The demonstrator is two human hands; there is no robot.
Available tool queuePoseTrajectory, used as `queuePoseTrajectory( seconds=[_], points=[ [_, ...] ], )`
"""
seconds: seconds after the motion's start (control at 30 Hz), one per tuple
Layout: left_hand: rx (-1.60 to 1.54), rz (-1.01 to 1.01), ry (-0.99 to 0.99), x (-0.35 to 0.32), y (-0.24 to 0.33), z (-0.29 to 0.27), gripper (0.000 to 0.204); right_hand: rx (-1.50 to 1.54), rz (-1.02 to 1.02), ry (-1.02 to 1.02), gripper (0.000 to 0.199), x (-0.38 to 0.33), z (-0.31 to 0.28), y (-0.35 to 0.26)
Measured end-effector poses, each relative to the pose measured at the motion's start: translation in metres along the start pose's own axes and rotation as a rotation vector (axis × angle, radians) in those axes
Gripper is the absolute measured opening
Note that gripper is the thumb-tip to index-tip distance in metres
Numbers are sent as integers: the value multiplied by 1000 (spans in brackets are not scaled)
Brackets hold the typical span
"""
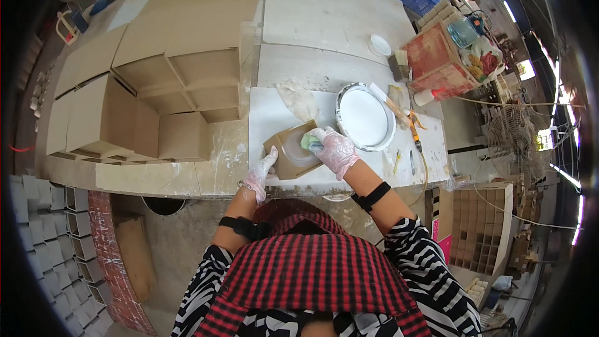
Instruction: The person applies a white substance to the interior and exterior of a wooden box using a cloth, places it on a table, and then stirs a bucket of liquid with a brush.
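A small brown box (286, 165) with a whitish patch inside rests tilted on the white sheet at the table's near edge. My left hand (259, 173), in a thin, whitish glove, holds the box by its left side, with the thumb along its edge. My right hand (337, 152), gloved too, grips a pale green sponge (307, 142) at the box's upper right side. Its fingertips are partly hidden by the sponge. Just to the right stands a round tub of white liquid (365, 118), and a flat brush (388, 103) lies across its rim.
Open brown boxes (181, 93) stand grouped on the left of the table. A crumpled, translucent bag (297, 101) lies beyond my hands. An orange-and-black tool (416, 135) with a cord lies right of the tub. Farther back are a small white bowl (379, 45) and a reddish crate (437, 56).
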State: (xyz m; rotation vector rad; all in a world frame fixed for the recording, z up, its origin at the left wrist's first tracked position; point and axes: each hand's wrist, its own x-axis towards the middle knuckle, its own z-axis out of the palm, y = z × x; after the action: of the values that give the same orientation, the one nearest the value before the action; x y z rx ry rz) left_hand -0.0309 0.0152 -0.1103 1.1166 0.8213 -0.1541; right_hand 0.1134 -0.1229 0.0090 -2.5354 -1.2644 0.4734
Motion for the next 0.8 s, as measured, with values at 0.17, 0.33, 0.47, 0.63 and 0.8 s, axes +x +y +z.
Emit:
queuePoseTrajectory(
  seconds=[0.17,0.33,0.47,0.63,0.8],
  points=[
    [-113,49,-15,-17,19,7,70,-59,-14,11,33,-2,-6,-7],
    [-447,138,-152,-15,25,18,62,-24,-21,-41,30,0,-9,3],
    [-623,235,-192,3,12,19,59,35,54,-7,30,21,-21,-18],
    [-562,349,-130,19,-1,17,55,35,-244,-254,24,-1,-11,-29],
    [-519,163,-95,9,16,20,55,38,-257,-442,29,16,-38,-1]
  ],
)
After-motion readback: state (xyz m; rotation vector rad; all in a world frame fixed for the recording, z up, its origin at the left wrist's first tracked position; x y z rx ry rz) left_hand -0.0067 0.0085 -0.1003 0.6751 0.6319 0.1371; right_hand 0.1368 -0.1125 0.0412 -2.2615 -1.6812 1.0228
